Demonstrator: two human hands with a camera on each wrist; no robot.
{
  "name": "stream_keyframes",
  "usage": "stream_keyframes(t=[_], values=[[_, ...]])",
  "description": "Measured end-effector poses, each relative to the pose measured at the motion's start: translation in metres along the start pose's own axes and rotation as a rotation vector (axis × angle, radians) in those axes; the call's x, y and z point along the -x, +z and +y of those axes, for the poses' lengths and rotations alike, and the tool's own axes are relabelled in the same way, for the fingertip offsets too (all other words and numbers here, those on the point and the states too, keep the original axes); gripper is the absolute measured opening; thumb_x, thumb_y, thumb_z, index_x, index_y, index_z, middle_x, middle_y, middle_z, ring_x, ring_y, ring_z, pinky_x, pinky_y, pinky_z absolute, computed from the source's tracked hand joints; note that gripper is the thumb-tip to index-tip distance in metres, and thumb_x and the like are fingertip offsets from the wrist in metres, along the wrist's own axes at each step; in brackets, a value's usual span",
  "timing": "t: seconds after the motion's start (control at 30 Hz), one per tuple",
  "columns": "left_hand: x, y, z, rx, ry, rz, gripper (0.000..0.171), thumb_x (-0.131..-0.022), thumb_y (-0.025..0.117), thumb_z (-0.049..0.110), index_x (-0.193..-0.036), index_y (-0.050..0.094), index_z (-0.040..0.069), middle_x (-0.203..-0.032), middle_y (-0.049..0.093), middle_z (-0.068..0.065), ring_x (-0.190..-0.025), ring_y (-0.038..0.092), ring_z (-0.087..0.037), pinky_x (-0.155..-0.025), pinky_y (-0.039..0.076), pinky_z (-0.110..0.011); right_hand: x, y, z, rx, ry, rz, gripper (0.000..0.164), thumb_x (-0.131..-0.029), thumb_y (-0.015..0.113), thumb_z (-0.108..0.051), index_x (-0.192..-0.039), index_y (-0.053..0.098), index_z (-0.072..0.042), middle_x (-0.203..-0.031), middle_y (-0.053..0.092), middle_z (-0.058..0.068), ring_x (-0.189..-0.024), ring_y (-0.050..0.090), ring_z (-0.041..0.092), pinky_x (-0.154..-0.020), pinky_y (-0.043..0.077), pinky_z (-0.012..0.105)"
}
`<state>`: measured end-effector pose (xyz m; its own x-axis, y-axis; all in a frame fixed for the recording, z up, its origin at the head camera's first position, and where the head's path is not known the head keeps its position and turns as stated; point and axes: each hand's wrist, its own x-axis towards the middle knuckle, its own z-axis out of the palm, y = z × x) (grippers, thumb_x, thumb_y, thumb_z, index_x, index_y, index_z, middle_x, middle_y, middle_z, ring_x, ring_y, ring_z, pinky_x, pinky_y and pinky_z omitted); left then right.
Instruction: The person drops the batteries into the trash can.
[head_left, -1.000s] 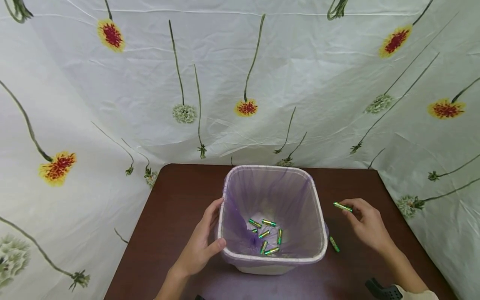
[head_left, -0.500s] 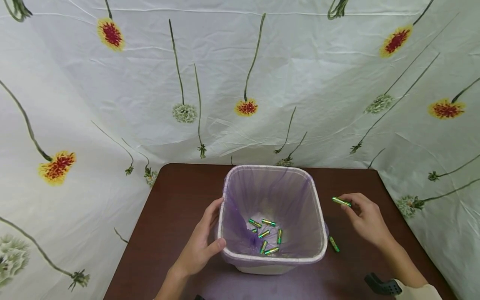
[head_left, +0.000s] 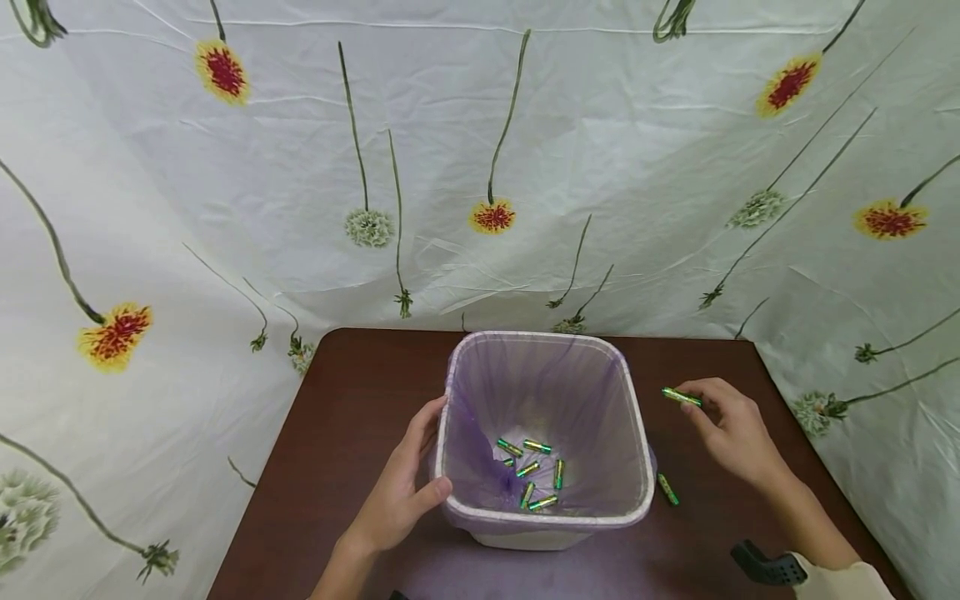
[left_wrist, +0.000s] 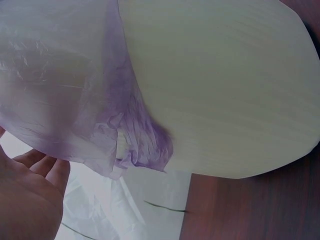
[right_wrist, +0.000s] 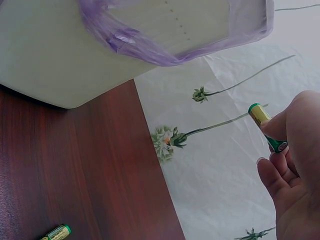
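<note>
My left hand (head_left: 397, 487) holds the left side of a white trash bin (head_left: 525, 540), its thumb at the rim and its fingers along the outer wall. A purple plastic liner (left_wrist: 145, 145) covers the bin's inside and folds over the rim. To the right of the bin, my right hand (head_left: 731, 429) pinches a green and gold battery (right_wrist: 267, 127) between thumb and fingers, raised above the table. Several similar batteries (head_left: 537, 446) lie scattered on the bin's lined bottom. One more battery (head_left: 667, 489) rests on the table close to the bin's right side.
The bin stands on a dark brown wooden table (head_left: 360, 383). Behind and at both sides hangs a white cloth (head_left: 300, 167) printed with flowers. A dark strap (head_left: 765, 567) sits at the right wrist by a pale sleeve (head_left: 843, 582).
My right hand has risen slightly up the head view, carrying the pinched battery with it. The left hand, the bin and the other batteries stay put.
</note>
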<state>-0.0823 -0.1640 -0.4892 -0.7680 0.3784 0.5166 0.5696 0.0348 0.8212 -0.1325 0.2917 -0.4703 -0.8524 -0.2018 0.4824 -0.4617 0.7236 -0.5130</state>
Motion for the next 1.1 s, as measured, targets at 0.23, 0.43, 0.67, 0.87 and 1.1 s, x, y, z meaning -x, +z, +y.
stream_keyframes(t=[0.23, 0.43, 0.67, 0.87, 1.1], values=[[0.001, 0.000, -0.001, -0.001, 0.006, 0.006, 0.077, -0.099, 0.064, 0.026, -0.163, 0.025, 0.008, -0.160, 0.038, -0.012, -0.146, 0.039, -0.031, -0.118, 0.028, -0.031, -0.006, -0.001, -0.004, 0.005, -0.028, 0.011, 0.026, -0.087, 0.075, 0.011, -0.106, 0.073, -0.006, -0.098, 0.066, 0.000, -0.080, 0.052, 0.006, -0.067, 0.044, 0.015], [0.001, 0.000, -0.001, -0.001, 0.005, 0.008, 0.077, -0.098, 0.064, 0.025, -0.163, 0.025, 0.009, -0.160, 0.038, -0.013, -0.146, 0.038, -0.030, -0.118, 0.028, -0.030, -0.011, -0.001, -0.005, 0.007, -0.044, 0.019, 0.027, -0.086, 0.076, 0.011, -0.105, 0.073, -0.008, -0.098, 0.066, -0.001, -0.081, 0.051, 0.006, -0.065, 0.043, 0.019], [0.001, 0.000, -0.001, 0.005, -0.003, 0.003, 0.077, -0.098, 0.064, 0.025, -0.163, 0.025, 0.009, -0.159, 0.039, -0.012, -0.145, 0.039, -0.031, -0.118, 0.029, -0.030, -0.016, -0.003, -0.008, 0.006, -0.059, 0.015, 0.027, -0.085, 0.076, 0.012, -0.105, 0.073, -0.007, -0.097, 0.066, -0.001, -0.079, 0.053, 0.006, -0.066, 0.045, 0.017], [0.000, 0.000, -0.001, 0.005, 0.003, 0.000, 0.076, -0.100, 0.063, 0.027, -0.163, 0.024, 0.009, -0.159, 0.038, -0.012, -0.145, 0.039, -0.031, -0.118, 0.029, -0.031, -0.022, -0.007, -0.014, 0.011, -0.074, 0.010, 0.027, -0.085, 0.075, 0.012, -0.106, 0.073, -0.006, -0.098, 0.066, -0.001, -0.079, 0.052, 0.006, -0.067, 0.045, 0.015], [0.000, 0.000, -0.001, 0.002, 0.006, 0.000, 0.076, -0.101, 0.062, 0.031, -0.163, 0.024, 0.009, -0.160, 0.038, -0.011, -0.145, 0.038, -0.032, -0.118, 0.029, -0.031, -0.027, -0.009, -0.019, 0.015, -0.090, 0.016, 0.028, -0.085, 0.076, 0.013, -0.106, 0.073, -0.006, -0.099, 0.066, 0.000, -0.079, 0.051, 0.007, -0.067, 0.043, 0.017]])
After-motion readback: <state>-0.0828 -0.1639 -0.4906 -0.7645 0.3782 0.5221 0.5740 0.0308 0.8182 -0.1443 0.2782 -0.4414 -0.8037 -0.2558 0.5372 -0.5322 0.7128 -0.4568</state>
